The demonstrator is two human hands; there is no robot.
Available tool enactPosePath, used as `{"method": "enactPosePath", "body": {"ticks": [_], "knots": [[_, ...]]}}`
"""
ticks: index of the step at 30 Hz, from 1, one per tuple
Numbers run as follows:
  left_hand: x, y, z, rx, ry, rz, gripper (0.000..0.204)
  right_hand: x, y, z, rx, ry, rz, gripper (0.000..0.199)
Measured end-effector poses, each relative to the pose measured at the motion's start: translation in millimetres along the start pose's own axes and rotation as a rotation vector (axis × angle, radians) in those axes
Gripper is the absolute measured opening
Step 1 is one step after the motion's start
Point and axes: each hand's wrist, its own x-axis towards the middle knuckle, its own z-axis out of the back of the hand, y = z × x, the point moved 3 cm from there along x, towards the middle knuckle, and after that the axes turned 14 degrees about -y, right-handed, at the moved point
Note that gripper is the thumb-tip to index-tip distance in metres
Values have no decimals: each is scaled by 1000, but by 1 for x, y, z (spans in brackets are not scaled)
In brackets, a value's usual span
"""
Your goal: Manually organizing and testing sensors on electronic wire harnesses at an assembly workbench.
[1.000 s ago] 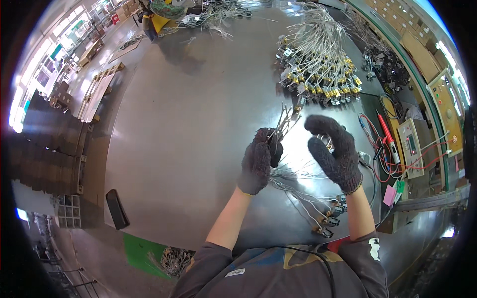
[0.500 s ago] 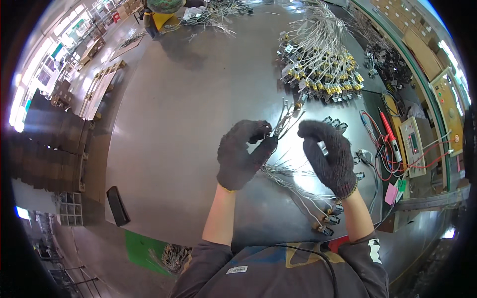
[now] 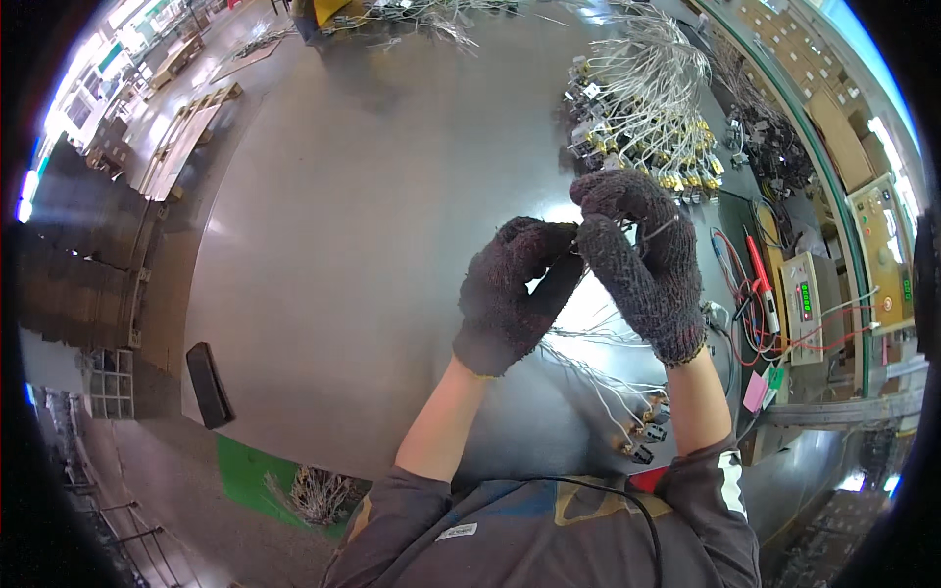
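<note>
A black oblong object (image 3: pixel 209 385) lies at eight o'clock from the hands. At seven, the shirt's white label (image 3: pixel 456 531) is too small to read. The gloved left hand (image 3: pixel 575 240) narrowly pinches thin grey wires (image 3: pixel 663 228), mostly hidden between the gloves. White-leaded connectors (image 3: pixel 644 453) rest on the table (image 3: pixel 323 265) at five. The gloved right hand (image 3: pixel 580 208) is curled narrow around those wires, its grip unclear. A red probe (image 3: pixel 756 257) and green-digit meter (image 3: pixel 805 302) lie near three.

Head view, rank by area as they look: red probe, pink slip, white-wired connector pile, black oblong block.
1. White-wired connector pile
2. Black oblong block
3. Red probe, longer but slimmer
4. Pink slip
</note>
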Motion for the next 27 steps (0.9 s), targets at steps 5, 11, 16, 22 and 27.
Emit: {"method": "enactPosePath", "body": {"ticks": [5, 11, 16, 22, 27], "knots": [[-1, -1, -4, -18, -38, 4, 20, -8, -8, 11, -25, -87, 132, 18], [-1, 4, -5, -19, -51, -18, 21, -10, -8, 18, -120, -164, 116, 20], [-5, 37, 5, -232, -15, 56, 29, -15, 1, 16, -136, -251, 167, 42], [-12, 52, 3, -545, 74, 411, 20, -32, 20, 5, -824, -295, 689, 40], [-12, 47, 1, -659, 51, 415, 11, -33, 26, 0, -873, -239, 568, 29]]}}
